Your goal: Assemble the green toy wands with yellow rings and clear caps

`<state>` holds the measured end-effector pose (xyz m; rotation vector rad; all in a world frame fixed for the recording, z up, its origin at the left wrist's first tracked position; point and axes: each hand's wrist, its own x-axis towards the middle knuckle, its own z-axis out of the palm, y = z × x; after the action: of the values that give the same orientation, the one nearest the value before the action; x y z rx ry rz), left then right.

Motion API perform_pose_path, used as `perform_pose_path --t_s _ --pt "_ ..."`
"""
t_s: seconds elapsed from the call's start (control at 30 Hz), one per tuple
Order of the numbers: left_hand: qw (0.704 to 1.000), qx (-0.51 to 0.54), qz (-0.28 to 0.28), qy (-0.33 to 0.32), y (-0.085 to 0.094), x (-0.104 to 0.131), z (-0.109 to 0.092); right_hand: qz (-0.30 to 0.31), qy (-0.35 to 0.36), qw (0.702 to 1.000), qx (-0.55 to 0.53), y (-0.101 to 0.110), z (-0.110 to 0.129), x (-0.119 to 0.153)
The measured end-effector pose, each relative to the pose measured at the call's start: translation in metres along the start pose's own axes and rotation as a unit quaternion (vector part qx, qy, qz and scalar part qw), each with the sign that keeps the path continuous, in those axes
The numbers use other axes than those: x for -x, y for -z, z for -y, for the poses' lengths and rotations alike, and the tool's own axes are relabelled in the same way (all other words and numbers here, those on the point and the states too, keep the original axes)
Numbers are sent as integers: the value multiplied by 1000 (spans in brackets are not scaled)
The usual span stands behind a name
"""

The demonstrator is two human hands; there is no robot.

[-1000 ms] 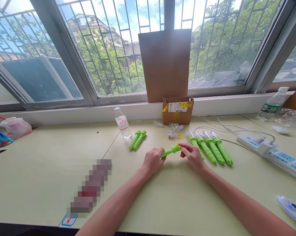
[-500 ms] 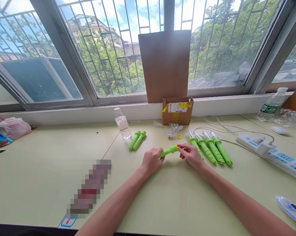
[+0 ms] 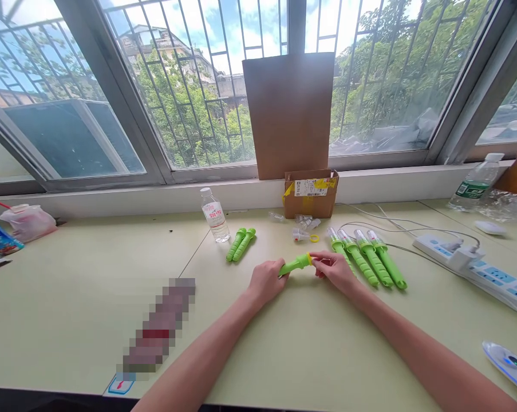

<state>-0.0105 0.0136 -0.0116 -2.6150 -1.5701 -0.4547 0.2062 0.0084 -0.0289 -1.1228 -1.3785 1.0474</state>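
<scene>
A green tube (image 3: 296, 264) lies slanted in my left hand (image 3: 267, 280), whose fingers are wrapped round its lower end. At its other end is a yellow ring (image 3: 309, 259), pinched by the fingertips of my right hand (image 3: 333, 269). Two green tubes without clear tops (image 3: 243, 245) lie side by side to the left, beyond my left hand. Several green tubes with clear tops (image 3: 376, 260) lie beside and behind my right hand. A loose yellow ring (image 3: 314, 238) and small clear and white parts (image 3: 300, 234) rest farther back.
A small cardboard box (image 3: 310, 197) stands at the back before an upright brown board (image 3: 289, 114). Water bottles (image 3: 216, 216) stand left and right. A white power strip (image 3: 490, 272) with cables is on the right. A pixelated object (image 3: 160, 326) lies front left.
</scene>
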Motion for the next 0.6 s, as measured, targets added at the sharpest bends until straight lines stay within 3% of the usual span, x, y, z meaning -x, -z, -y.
perform_pose_path --t_s 0.17,0.6 --pt "1000 15 23 11 3 0 -1 6 -6 1000 9 -1 -4 0" --pt "998 59 6 -33 6 -1 9 33 -33 999 -2 -1 6 1"
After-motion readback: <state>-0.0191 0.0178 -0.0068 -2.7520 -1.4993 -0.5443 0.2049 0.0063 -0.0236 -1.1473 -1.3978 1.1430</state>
